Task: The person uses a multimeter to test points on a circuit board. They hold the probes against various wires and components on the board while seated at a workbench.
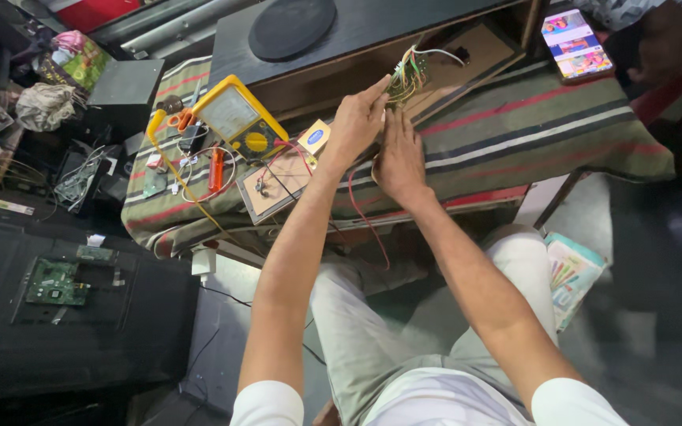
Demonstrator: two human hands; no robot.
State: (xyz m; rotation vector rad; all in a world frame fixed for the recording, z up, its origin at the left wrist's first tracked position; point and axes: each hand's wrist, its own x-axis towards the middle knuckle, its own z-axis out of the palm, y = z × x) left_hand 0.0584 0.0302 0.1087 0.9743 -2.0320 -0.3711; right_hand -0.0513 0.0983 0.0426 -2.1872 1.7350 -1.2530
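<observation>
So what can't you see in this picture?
Head view:
- Wire bundle: the left hand covers part; where the wires end is too small to tell.
- Right hand: only its back shows, fingertips hidden.
- Meter: screen too small to read.
- Phone: top edge cuts it off.

Table cloth [515, 126], right of centre: woven striped fabric, matt, slightly coarse. Meter [238, 118], upper left: yellow rubbery casing, glossy display face. Dark cabinet [341, 39], top centre: smooth, faintly shiny panel. Wire bundle [406, 77]: plastic-sheathed, thin. Phone [576, 43], upper right: glossy glass screen. Circuit board [53, 282], lower left: matt green.
</observation>
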